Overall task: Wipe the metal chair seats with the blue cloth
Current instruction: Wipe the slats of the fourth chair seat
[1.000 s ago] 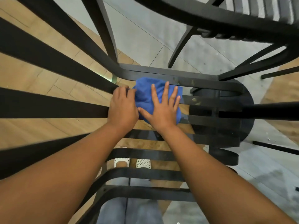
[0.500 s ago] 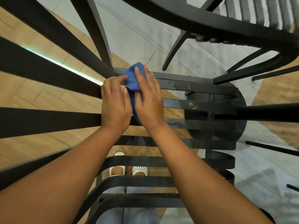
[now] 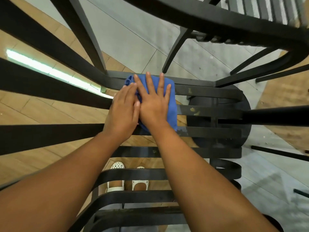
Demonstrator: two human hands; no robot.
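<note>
A blue cloth lies on the black slatted metal chair seat near its far left corner. My right hand presses flat on the cloth with fingers straight and spread. My left hand lies flat beside it, its fingertips touching the cloth's bunched left edge. The seat slats to the right of the cloth carry pale specks of dirt. Most of the cloth is hidden under my right hand.
The chair's back slats fan out at the left. A second black chair stands behind at the top right, a round black base below the seat. My feet in white shoes show through the slats.
The cloth, bunched at the far left corner half a second ago, is spread out again. My right hand has flattened on it and shifted right; my left hand stays beside it.
</note>
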